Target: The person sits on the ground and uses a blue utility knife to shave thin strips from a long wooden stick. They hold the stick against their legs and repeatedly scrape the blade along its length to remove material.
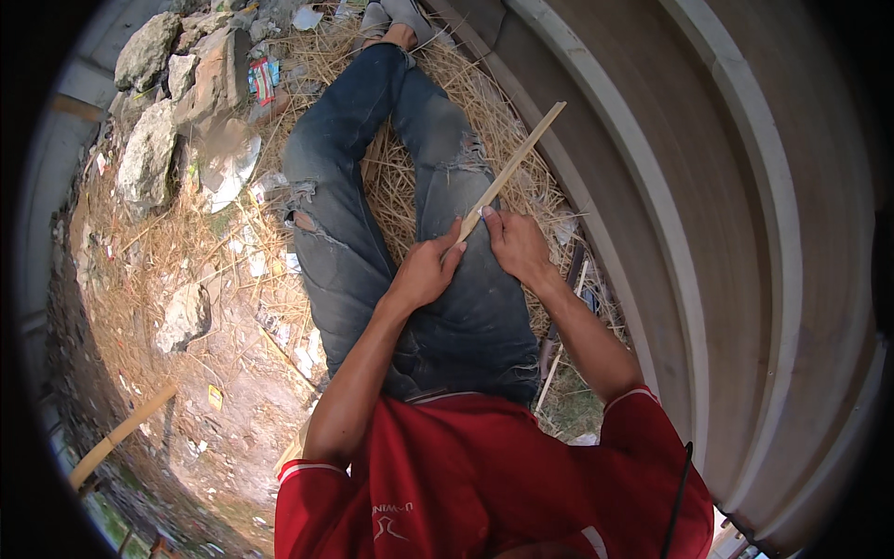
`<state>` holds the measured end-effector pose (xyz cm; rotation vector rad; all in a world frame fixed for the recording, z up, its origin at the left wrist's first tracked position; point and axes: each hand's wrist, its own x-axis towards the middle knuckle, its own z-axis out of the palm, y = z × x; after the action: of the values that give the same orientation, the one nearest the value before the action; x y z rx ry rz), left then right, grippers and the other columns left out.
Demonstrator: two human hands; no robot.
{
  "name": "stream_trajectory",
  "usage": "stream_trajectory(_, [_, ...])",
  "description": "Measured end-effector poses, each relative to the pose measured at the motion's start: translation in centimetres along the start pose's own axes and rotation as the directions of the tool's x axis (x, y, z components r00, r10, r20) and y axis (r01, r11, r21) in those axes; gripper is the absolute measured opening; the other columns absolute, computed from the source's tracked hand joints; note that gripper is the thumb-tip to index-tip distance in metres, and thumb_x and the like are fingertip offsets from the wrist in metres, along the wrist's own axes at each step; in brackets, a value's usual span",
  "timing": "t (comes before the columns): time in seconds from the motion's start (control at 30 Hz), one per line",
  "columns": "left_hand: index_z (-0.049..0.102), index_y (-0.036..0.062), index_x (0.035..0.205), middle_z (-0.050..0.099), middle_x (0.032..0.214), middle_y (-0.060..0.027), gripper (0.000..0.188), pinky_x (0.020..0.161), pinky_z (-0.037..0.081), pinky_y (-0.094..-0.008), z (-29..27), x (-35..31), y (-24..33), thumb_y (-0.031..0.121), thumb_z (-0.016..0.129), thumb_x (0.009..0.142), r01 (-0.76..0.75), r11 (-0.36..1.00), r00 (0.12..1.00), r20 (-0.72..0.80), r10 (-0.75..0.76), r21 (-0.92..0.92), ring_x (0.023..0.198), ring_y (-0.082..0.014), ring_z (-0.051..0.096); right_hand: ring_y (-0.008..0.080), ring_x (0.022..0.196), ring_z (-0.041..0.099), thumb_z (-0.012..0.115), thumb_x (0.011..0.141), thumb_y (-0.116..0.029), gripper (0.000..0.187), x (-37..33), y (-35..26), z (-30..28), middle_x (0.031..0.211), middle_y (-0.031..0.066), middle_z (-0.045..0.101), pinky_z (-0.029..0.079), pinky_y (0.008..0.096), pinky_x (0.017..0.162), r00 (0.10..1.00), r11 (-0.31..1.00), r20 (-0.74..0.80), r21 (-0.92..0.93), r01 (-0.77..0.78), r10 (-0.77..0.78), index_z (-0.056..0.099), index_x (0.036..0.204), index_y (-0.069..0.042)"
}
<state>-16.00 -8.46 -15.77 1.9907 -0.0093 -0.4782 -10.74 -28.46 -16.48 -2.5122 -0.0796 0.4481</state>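
Observation:
A long, pale bamboo strip [523,155] slants up and to the right across my thighs, its far end beyond my right knee. Near its lower end, my left hand [424,272] is closed around it, thumb and fingers pinching. My right hand [519,246] is closed against the strip a little farther up, with the thumb pressed on its side. The curled fingers of that hand are mostly hidden, so whether they also hold a small tool cannot be made out. Under both hands are my worn blue jeans [345,247], torn at the knees.
Corrugated metal sheeting [689,186] curves along my right side. Straw-like strips [386,191] lie between and around my legs. Large rocks [149,154] and litter are at the far left. Nearer, a pole [121,433] juts in above the dirt ground [247,410].

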Motion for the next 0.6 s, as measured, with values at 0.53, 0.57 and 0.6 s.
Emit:
stream_trajectory(0.53, [0.060,-0.0033,0.139,0.058,0.150,-0.0178,0.045,0.106,0.047,-0.0324,0.4,0.5,-2.1,0.027,0.059,0.106,-0.072,0.981,0.996,0.032,0.079,-0.179,0.126,-0.0221,0.064,0.0196,0.052,0.048,0.049,0.109,-0.046,0.061,1.4,2.2,-1.2,0.057,0.0085,0.051,0.039,0.0373,0.055,0.923,0.898,0.368,0.434,-0.064,-0.112,0.061,0.071,0.000])
stream_trajectory(0.57, [0.060,-0.0027,0.140,0.058,0.151,-0.0179,0.045,0.107,0.047,-0.0325,0.4,0.3,-2.0,0.027,0.059,0.107,-0.071,0.983,0.997,0.031,0.077,-0.168,0.127,-0.0219,0.063,0.0146,0.048,0.040,0.049,0.110,-0.047,0.061,1.3,1.7,-1.9,0.054,0.0025,0.044,0.032,0.0338,0.051,0.898,0.877,0.432,0.461,-0.135,-0.089,0.057,0.067,-0.005])
stream_trajectory(0.6, [0.059,-0.0021,0.140,0.057,0.151,-0.0181,0.045,0.107,0.046,-0.0326,0.3,0.1,-1.8,0.027,0.059,0.107,-0.068,0.985,0.997,0.029,0.074,-0.156,0.128,-0.0217,0.062,0.0095,0.045,0.033,0.049,0.110,-0.048,0.061,1.4,1.4,-2.4,0.051,-0.0036,0.037,0.026,0.0303,0.046,0.866,0.852,0.494,0.481,-0.207,-0.069,0.052,0.063,-0.009])
